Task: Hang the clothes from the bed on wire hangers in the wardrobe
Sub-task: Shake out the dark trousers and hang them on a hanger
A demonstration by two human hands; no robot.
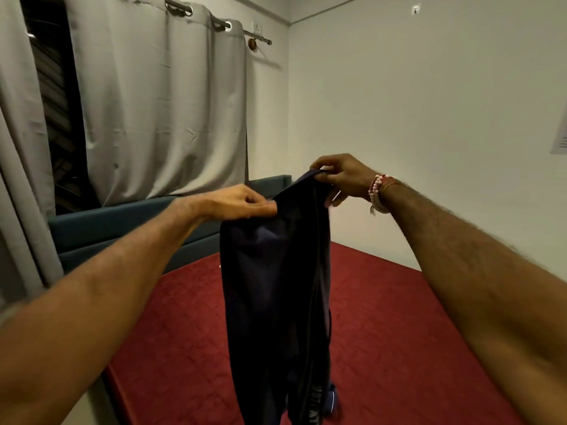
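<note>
A: Progress?
B: Early, I'd judge. The bed [383, 332] has a red mattress. One dark navy garment [270, 286] hangs above the bed, its lower end dropping out of frame near the mattress.
A: Hands?
B: The left hand [242, 202] pinches the top edge on the bed's headboard side. The right hand [340, 176] has its fingers curled round the other end, higher above the bed.
A: Hanger, wardrobe?
B: Neither in view. Garment lifted only; hangering and hanging are left. More clothes on the bed? Can't tell.
</note>
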